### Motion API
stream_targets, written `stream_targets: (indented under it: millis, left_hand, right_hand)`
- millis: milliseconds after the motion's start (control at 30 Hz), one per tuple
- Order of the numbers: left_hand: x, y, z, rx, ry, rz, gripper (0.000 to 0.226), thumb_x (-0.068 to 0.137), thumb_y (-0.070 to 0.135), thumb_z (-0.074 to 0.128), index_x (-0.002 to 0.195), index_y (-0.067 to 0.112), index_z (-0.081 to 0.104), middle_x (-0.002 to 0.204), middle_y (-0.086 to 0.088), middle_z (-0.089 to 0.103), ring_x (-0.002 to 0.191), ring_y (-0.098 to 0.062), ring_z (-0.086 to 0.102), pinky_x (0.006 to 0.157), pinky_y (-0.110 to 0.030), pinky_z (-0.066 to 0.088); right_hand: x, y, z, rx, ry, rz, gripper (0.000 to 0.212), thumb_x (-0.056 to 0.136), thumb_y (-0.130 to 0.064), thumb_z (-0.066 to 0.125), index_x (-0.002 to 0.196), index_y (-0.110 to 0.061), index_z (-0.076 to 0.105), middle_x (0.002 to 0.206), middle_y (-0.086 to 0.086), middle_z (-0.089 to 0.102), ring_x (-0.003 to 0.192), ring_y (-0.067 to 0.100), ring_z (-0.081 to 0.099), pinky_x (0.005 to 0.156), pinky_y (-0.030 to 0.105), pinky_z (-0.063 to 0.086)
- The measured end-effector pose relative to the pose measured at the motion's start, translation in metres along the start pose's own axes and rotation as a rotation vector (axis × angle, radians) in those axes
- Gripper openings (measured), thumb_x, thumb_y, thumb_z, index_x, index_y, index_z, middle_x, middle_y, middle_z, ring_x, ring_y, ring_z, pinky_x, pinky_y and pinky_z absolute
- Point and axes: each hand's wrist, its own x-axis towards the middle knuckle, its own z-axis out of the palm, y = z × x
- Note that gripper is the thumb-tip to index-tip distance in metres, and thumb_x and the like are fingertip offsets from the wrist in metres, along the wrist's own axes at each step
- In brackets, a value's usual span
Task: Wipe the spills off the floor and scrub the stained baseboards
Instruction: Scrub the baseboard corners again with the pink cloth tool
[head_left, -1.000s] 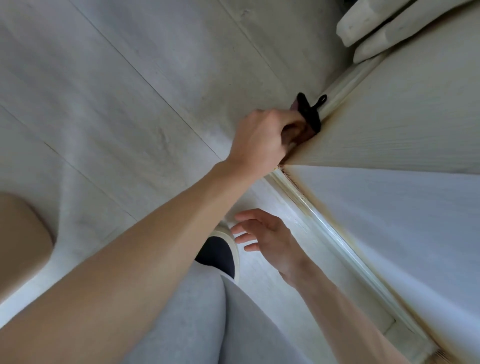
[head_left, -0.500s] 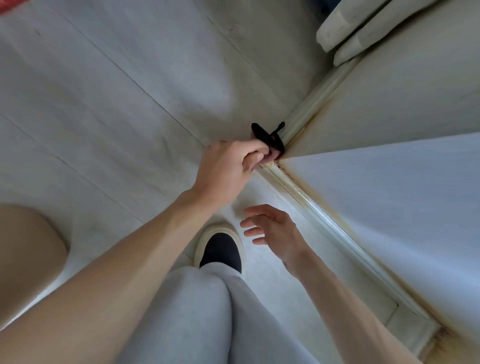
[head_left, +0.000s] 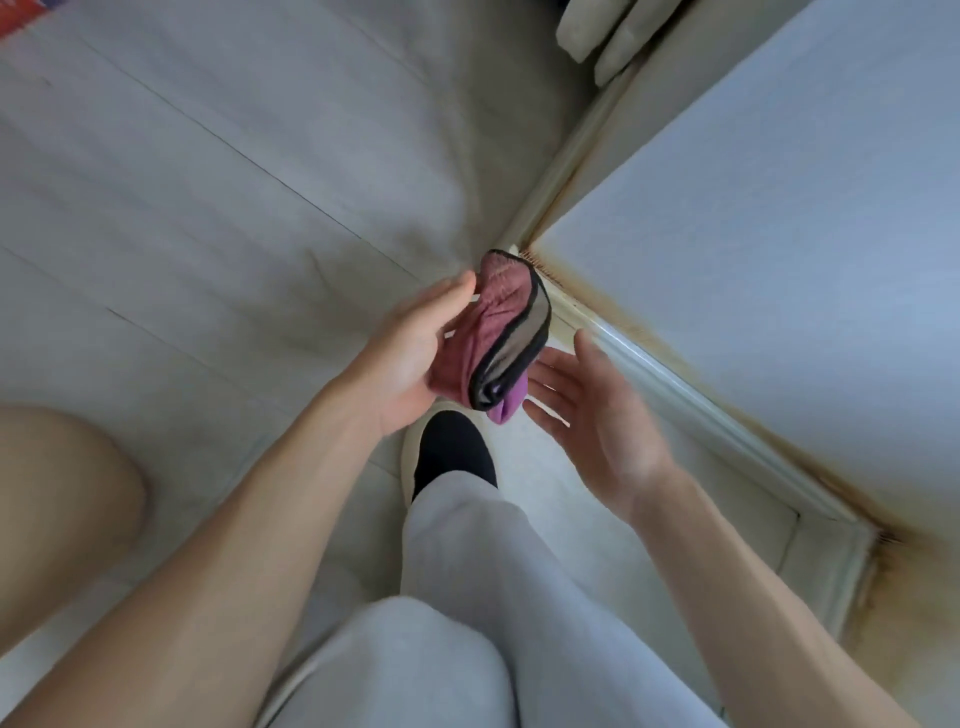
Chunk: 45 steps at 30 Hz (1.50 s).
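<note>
My left hand (head_left: 410, 353) holds a folded pink-purple cloth with a black edge (head_left: 498, 332) in the air, palm turned up, just in front of the outer wall corner. My right hand (head_left: 597, 410) is open with fingers straight, its palm facing the cloth and close beside its lower end; I cannot tell if it touches. The white baseboard (head_left: 675, 395) runs along the wall to the right, with a brown stain (head_left: 649, 343) along its top edge and a darker stain at the inner corner (head_left: 883, 540). The pale plank floor (head_left: 208, 208) lies to the left.
My black shoe with a white sole (head_left: 452, 452) and my grey trouser leg (head_left: 467, 597) sit directly below the hands. A tan rounded object (head_left: 57, 499) is at the left edge. Pale padded items (head_left: 597, 36) rest against the baseboard at the top.
My left hand has pulled the cloth off the baseboard corner and turned palm up, showing the cloth's pink side. My right hand has risen toward the cloth.
</note>
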Motion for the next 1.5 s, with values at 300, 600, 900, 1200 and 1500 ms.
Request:
stream_targets:
  millis: [300,600,900,1200,1500]
  left_hand:
    - [-0.007,-0.008,0.024,0.817,-0.017,0.199,0.048,0.094,0.034,0.073,0.139,0.024,0.059,0.129,0.008,0.069,0.119,-0.008,0.066,0.110,-0.038,0.049]
    - [0.026,-0.030,-0.111,1.788,0.586,0.449,0.069,0.102,0.047,0.043,0.163,0.024,0.023,0.173,-0.007,0.006,0.159,-0.030,0.003,0.128,-0.049,0.004]
    - [0.025,-0.038,-0.107,1.876,0.703,0.545,0.067,0.102,0.046,0.039,0.164,0.025,0.021,0.173,-0.007,0.010,0.159,-0.030,0.008,0.129,-0.049,0.005]
    - [0.028,-0.038,-0.102,1.942,0.748,0.485,0.070,0.100,0.048,0.038,0.164,0.025,0.018,0.173,-0.008,0.006,0.159,-0.030,0.006,0.128,-0.051,0.007]
    - [0.027,-0.036,-0.102,1.937,0.764,0.483,0.071,0.100,0.048,0.040,0.164,0.025,0.021,0.173,-0.007,0.008,0.159,-0.030,0.008,0.128,-0.049,0.008]
  right_hand:
    - [-0.006,0.012,0.003,0.178,0.118,-0.036,0.014,0.095,-0.017,0.070,0.108,-0.011,0.071,0.100,0.008,0.076,0.091,0.026,0.069,0.094,0.046,0.058]
    - [-0.007,0.048,-0.086,0.022,0.711,0.150,0.007,0.094,-0.020,0.067,0.097,-0.014,0.066,0.088,0.009,0.064,0.070,0.026,0.061,0.061,0.035,0.048]
    - [0.043,0.053,-0.051,-0.137,0.839,-0.121,0.003,0.099,-0.020,0.060,0.099,-0.022,0.063,0.086,-0.008,0.063,0.077,0.017,0.062,0.047,0.016,0.046]
    - [0.089,0.022,0.016,0.297,0.770,0.045,0.019,0.092,-0.006,0.068,0.082,-0.022,0.064,0.099,0.008,0.074,0.093,0.024,0.072,0.091,0.044,0.061]
    - [0.083,0.020,0.021,0.370,0.587,0.067,0.011,0.093,0.001,0.069,0.098,-0.009,0.070,0.107,0.015,0.073,0.094,0.025,0.072,0.087,0.040,0.061]
